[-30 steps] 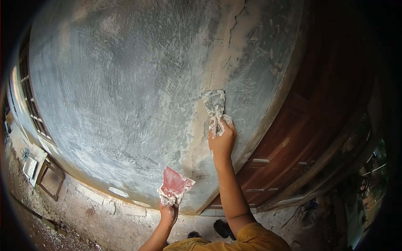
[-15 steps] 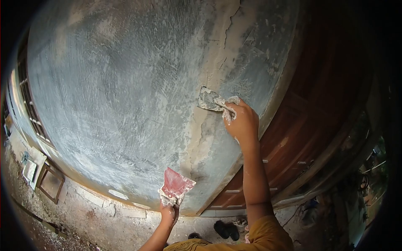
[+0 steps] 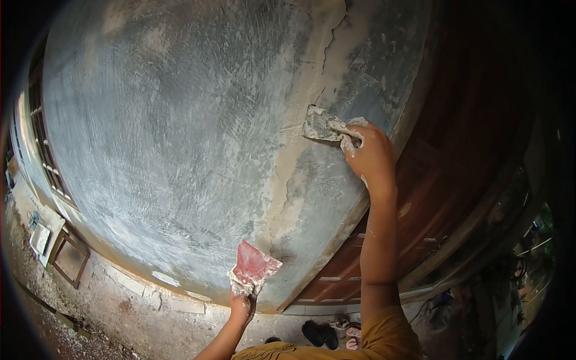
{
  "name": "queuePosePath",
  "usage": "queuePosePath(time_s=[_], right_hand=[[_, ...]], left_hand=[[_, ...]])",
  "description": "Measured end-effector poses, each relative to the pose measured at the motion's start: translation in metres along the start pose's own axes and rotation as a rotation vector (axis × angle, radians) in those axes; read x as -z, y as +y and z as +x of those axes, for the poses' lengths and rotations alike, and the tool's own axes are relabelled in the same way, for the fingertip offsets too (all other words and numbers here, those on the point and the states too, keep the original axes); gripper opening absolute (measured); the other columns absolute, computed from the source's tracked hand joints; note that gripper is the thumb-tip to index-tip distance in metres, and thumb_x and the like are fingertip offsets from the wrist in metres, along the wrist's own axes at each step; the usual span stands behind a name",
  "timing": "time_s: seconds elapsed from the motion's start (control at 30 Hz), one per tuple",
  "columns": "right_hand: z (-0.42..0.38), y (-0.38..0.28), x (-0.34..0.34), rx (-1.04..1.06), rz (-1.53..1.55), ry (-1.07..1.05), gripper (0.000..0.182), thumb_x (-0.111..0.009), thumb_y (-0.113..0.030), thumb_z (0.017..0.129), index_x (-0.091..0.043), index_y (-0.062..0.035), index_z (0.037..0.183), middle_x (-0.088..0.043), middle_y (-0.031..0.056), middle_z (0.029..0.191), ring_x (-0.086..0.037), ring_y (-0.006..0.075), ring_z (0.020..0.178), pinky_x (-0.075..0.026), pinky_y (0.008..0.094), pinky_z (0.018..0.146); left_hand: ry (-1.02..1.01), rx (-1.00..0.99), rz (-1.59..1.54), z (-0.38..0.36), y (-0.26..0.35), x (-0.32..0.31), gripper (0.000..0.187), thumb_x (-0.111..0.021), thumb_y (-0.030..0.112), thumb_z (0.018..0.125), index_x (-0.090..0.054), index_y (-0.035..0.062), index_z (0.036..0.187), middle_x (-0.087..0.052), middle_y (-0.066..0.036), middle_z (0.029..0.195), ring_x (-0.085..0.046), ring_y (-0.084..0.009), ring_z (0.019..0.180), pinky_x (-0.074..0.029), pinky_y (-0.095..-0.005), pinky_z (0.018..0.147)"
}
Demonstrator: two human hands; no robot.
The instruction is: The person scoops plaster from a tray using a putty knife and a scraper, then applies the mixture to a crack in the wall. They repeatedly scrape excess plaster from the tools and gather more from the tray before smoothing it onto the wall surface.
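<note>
My right hand (image 3: 371, 153) is closed around a putty-smeared scraper (image 3: 321, 125), its blade lying against the grey wall (image 3: 174, 138). The blade overlaps a beige strip of filler (image 3: 279, 186) that runs up the wall along a crack (image 3: 329, 45). Lower down, my left hand (image 3: 241, 300) grips a red putty knife (image 3: 254, 263), its blade pointing up and wet white putty heaped round its base. White paste coats the fingers of both hands.
A reddish-brown panelled door (image 3: 444, 180) stands right of the wall, behind a pale frame edge. Black slippers (image 3: 320, 333) and pink sandals (image 3: 353, 337) lie on the floor below. At the left are a wooden frame (image 3: 70, 261) and a barred window (image 3: 45, 135).
My right hand has moved the scraper up and to the right across the filler strip. My left hand with the red putty knife has stayed nearly in place.
</note>
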State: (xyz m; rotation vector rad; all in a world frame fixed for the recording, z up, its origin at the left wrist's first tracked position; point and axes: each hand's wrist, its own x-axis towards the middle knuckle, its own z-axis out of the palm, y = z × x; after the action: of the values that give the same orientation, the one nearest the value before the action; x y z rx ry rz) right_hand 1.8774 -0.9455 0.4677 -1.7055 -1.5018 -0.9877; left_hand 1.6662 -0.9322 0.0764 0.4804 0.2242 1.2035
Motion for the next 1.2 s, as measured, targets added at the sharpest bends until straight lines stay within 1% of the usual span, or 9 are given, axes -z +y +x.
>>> queuePosePath(time_s=[0.07,0.2,0.4,0.53,0.6,0.83,0.97,1.0,1.2], right_hand=[[-0.003,0.004,0.009,-0.072,-0.038,0.041,0.024,-0.068,-0.015,0.071,-0.07,-0.0095,0.094,-0.064,0.0085,0.092,-0.062,0.0295,0.085,-0.049,0.037,0.074],[0.003,-0.026,-0.004,0.019,0.016,0.065,0.024,-0.067,-0.015,0.071,-0.07,-0.0101,0.095,-0.064,0.0089,0.091,-0.062,0.0297,0.083,-0.049,0.0374,0.073],[-0.002,-0.009,-0.002,-0.057,-0.035,0.103,0.023,-0.067,-0.015,0.072,-0.07,-0.0102,0.094,-0.063,0.0102,0.09,-0.063,0.0299,0.078,-0.05,0.0382,0.071],[-0.008,-0.026,0.006,-0.115,-0.129,0.083,0.023,-0.067,-0.015,0.073,-0.07,-0.0098,0.095,-0.064,0.0107,0.091,-0.063,0.0298,0.081,-0.05,0.0379,0.072],[-0.006,-0.038,-0.003,-0.03,-0.038,0.008,0.024,-0.068,-0.015,0.072,-0.069,-0.0101,0.096,-0.064,0.0107,0.093,-0.063,0.0296,0.084,-0.05,0.0374,0.073],[-0.015,-0.013,0.006,-0.195,-0.059,0.039,0.025,-0.067,-0.015,0.073,-0.069,-0.0084,0.097,-0.064,0.0102,0.095,-0.062,0.0295,0.087,-0.049,0.0376,0.075],[-0.013,-0.031,-0.001,-0.066,-0.013,0.065,0.023,-0.066,-0.016,0.074,-0.069,-0.0085,0.096,-0.064,0.0101,0.095,-0.062,0.0295,0.086,-0.049,0.0375,0.075],[-0.01,-0.039,-0.005,-0.095,-0.027,-0.023,0.023,-0.065,-0.017,0.076,-0.069,-0.0086,0.096,-0.064,0.0099,0.095,-0.062,0.0293,0.086,-0.049,0.0373,0.075],[-0.018,-0.016,-0.006,-0.171,-0.042,0.03,0.022,-0.064,-0.017,0.077,-0.069,-0.0093,0.097,-0.064,0.0099,0.094,-0.063,0.0287,0.085,-0.05,0.037,0.074]], left_hand=[[0.005,-0.013,0.021,-0.001,0.002,0.0,0.056,-0.038,-0.009,0.081,-0.032,0.0019,0.135,-0.039,-0.013,0.137,-0.042,-0.0302,0.124,-0.037,-0.0444,0.104],[-0.023,0.013,-0.013,0.001,0.004,-0.002,0.058,-0.035,-0.013,0.081,-0.031,0.005,0.136,-0.039,-0.012,0.136,-0.043,-0.0289,0.123,-0.039,-0.043,0.102],[0.004,-0.03,0.001,-0.001,0.001,0.001,0.052,-0.039,-0.01,0.081,-0.036,0.0009,0.133,-0.043,-0.013,0.134,-0.045,-0.0288,0.122,-0.038,-0.0434,0.103],[0.009,-0.009,0.026,-0.003,0.002,0.003,0.051,-0.04,-0.009,0.082,-0.037,0.0012,0.132,-0.045,-0.013,0.132,-0.046,-0.0283,0.12,-0.039,-0.043,0.102],[0.004,-0.002,0.006,-0.005,0.001,0.003,0.05,-0.042,-0.008,0.082,-0.037,0.0013,0.131,-0.046,-0.012,0.131,-0.047,-0.028,0.119,-0.04,-0.0425,0.101],[0.033,0.005,0.003,-0.007,0.001,0.009,0.05,-0.04,-0.008,0.081,-0.038,0.0015,0.131,-0.046,-0.011,0.131,-0.048,-0.0278,0.119,-0.041,-0.0422,0.1],[0.0,-0.008,0.019,-0.01,0.002,0.004,0.054,-0.038,-0.009,0.079,-0.036,0.0018,0.132,-0.044,-0.012,0.134,-0.045,-0.0282,0.121,-0.039,-0.0435,0.102],[0.003,-0.005,0.018,-0.01,0.0,0.004,0.054,-0.038,-0.009,0.079,-0.036,0.0018,0.132,-0.044,-0.012,0.134,-0.045,-0.0282,0.121,-0.039,-0.0435,0.102],[0.033,-0.004,-0.007,-0.014,0.007,-0.007,0.051,-0.042,-0.006,0.083,-0.036,0.0028,0.132,-0.044,-0.012,0.133,-0.046,-0.0284,0.12,-0.041,-0.0441,0.1]])
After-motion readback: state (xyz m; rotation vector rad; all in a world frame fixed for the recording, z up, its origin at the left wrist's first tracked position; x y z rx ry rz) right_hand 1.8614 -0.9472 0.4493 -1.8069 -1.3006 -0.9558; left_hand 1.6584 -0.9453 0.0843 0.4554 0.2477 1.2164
